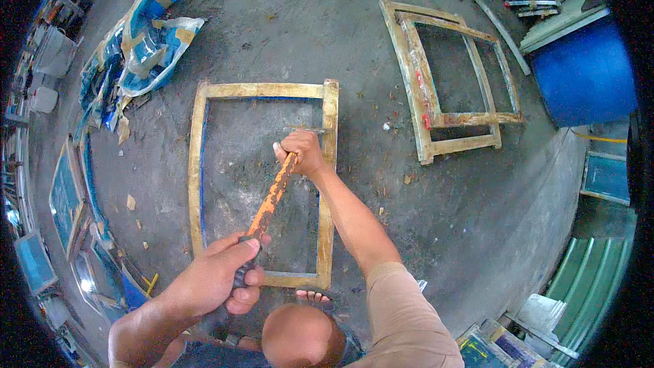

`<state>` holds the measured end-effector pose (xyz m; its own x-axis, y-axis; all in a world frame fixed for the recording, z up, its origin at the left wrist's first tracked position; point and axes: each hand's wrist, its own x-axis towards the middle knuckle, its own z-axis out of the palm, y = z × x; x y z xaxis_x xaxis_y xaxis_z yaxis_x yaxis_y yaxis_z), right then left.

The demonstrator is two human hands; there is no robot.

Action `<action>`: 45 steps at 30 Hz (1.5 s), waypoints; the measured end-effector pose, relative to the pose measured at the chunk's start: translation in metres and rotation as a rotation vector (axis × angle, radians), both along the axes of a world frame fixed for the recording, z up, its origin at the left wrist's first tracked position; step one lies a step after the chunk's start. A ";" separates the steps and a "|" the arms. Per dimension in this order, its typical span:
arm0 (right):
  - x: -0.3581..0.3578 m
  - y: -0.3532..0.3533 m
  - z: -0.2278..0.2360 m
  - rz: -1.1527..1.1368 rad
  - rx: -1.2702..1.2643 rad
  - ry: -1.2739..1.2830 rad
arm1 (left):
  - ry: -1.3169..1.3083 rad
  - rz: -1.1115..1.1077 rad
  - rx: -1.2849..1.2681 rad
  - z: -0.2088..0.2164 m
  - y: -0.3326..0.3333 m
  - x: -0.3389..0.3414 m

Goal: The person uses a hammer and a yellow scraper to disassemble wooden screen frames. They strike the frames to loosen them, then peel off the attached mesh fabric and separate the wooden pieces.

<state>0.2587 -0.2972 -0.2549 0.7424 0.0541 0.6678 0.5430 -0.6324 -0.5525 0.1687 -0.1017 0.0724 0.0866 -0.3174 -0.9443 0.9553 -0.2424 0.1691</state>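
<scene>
A wooden frame [330, 184] lies on the floor in front of me, blue lining along parts of its inner edge. Slanting over its opening is a tool with a chipped orange shaft [272, 194] and a black grip. My left hand [228, 269] is closed around the grip at the near end. Higher up, my right hand [301, 151] grips the shaft close to its far end, beside the frame's right rail. A thin metal piece [306, 129] shows just beyond the right hand, reaching toward that rail; the hand partly hides it.
Two more wooden frames [426, 126] lie stacked at the right. Crumpled blue mesh sheeting [146, 48] sits at the far left, with blue-screened frames [65, 194] below it. A blue barrel [586, 71] stands at far right. My knee [303, 337] is near the frame's front.
</scene>
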 end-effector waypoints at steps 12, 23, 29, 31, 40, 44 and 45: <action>0.065 -0.050 0.004 0.018 -0.047 0.168 | -0.257 0.004 -0.016 -0.042 -0.050 0.037; 0.052 -0.052 -0.011 0.057 -0.087 0.132 | -0.370 -0.072 -0.095 -0.050 -0.040 0.013; 0.064 -0.055 -0.010 0.024 0.036 0.132 | -0.371 -0.120 -0.062 -0.050 -0.049 0.032; 0.057 -0.061 0.002 0.029 0.006 0.127 | -0.310 -0.076 -0.037 -0.031 -0.054 0.031; 0.019 -0.035 0.011 0.051 0.038 0.001 | -0.225 -0.053 -0.014 -0.007 -0.045 0.021; 0.025 -0.038 0.006 -0.040 0.032 0.052 | -0.055 0.004 -0.169 -0.021 -0.010 0.054; 0.024 -0.038 0.012 -0.012 0.089 0.056 | -0.115 -0.062 -0.080 -0.021 -0.013 0.049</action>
